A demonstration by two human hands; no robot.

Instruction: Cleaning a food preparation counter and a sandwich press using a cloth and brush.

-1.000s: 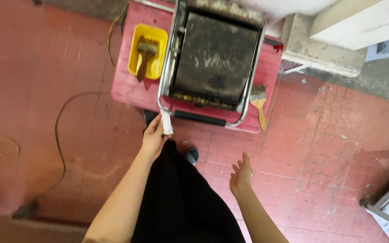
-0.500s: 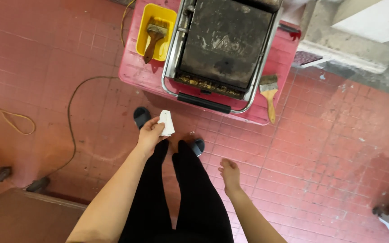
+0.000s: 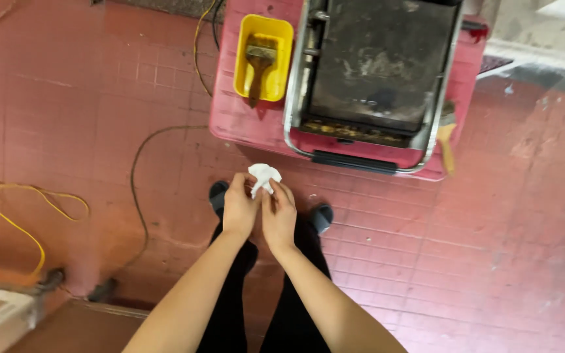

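Both my hands hold a small crumpled white tissue (image 3: 264, 176) in front of me, above my feet. My left hand (image 3: 239, 209) pinches it from the left and my right hand (image 3: 279, 216) grips it from the right, fingers touching. Just beyond stands a dirty metal grill appliance (image 3: 374, 72) on a pink tray (image 3: 237, 121) on the floor.
A yellow tub (image 3: 279, 39) with a worn brush (image 3: 256, 62) sits on the tray's left part. Another brush (image 3: 446, 140) lies at the tray's right edge. Cables, one dark (image 3: 135, 176) and one yellow (image 3: 17, 225), trail over the red tiled floor at left. My dark shoes (image 3: 322, 216) are below the hands.
My right hand has come up from my side to join the left on the tissue. The camera has tilted and the tray has shifted up in view.
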